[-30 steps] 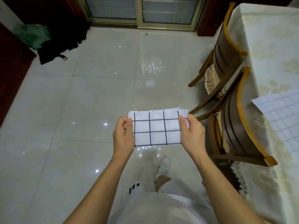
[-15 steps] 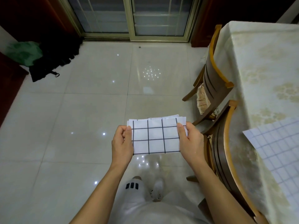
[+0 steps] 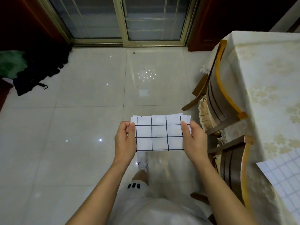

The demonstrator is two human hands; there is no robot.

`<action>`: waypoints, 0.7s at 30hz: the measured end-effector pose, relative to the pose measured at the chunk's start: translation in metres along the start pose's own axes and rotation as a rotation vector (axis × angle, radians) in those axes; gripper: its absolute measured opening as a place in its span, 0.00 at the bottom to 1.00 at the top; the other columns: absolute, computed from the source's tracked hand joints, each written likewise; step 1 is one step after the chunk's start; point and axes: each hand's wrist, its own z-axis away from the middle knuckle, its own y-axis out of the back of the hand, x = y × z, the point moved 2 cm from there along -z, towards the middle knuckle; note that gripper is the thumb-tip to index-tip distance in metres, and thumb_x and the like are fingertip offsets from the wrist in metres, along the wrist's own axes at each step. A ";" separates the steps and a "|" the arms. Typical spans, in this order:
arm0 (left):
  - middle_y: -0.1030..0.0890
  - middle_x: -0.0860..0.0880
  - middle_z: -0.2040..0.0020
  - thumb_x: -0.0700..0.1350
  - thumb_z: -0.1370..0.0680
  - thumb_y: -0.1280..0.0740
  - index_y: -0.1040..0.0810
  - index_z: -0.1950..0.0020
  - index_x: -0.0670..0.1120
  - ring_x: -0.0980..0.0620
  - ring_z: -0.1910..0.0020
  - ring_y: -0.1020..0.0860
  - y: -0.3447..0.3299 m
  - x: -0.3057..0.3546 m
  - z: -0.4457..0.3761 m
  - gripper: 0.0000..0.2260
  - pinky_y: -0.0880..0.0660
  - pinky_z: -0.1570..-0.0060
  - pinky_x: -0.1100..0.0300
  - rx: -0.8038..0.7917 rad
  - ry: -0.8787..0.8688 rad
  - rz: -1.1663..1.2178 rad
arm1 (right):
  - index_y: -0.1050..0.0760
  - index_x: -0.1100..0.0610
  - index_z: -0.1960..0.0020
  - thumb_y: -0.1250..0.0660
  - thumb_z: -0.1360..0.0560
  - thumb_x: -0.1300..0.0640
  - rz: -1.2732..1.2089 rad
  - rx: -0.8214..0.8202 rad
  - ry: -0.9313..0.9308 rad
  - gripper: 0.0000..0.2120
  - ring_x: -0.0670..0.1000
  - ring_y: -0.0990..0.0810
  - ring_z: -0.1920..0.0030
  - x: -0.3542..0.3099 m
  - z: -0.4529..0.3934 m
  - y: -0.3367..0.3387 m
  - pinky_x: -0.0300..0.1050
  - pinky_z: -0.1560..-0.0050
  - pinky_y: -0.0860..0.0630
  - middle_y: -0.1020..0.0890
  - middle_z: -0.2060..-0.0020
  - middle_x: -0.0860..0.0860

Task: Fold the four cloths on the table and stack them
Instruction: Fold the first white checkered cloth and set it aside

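A folded white cloth with a black grid [image 3: 159, 133] is held flat in the air over the tiled floor, in front of my body. My left hand [image 3: 125, 140] pinches its left edge, thumb on top. My right hand [image 3: 194, 140] pinches its right edge the same way. Several layers show at the cloth's far edge. A second white cloth with a fine grey grid [image 3: 284, 179] lies on the table [image 3: 266, 82] at the right; only its corner is in view. Other cloths are out of view.
Two wooden chairs [image 3: 217, 95] [image 3: 235, 168] stand pushed against the table's left side, between me and the tabletop. A cream patterned tablecloth covers the table. Glass sliding doors [image 3: 126, 20] close the far side. A dark bag [image 3: 40, 69] lies on the floor at far left.
My view has swung upward and to the right, so the table and chairs sit further left in frame. Both hands keep the same grip on the folded cloth.
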 end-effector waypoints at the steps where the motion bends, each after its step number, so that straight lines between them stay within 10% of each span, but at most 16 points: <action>1: 0.25 0.42 0.60 0.48 0.16 0.41 0.28 0.54 0.43 0.60 0.66 0.30 0.000 0.004 -0.017 0.11 0.31 0.67 0.67 -0.005 -0.007 -0.006 | 0.25 0.56 0.57 0.40 0.17 0.51 0.000 0.010 -0.002 0.14 0.50 0.21 0.62 -0.005 -0.014 -0.006 0.54 0.60 0.22 0.20 0.65 0.49; 21: 0.25 0.52 0.63 0.48 0.17 0.40 0.29 0.56 0.49 0.60 0.66 0.30 -0.014 0.087 -0.262 0.09 0.30 0.63 0.59 -0.068 -0.044 0.038 | 0.27 0.57 0.59 0.40 0.17 0.54 -0.056 0.086 0.040 0.13 0.42 0.26 0.68 -0.105 -0.218 -0.078 0.35 0.68 0.33 0.23 0.68 0.47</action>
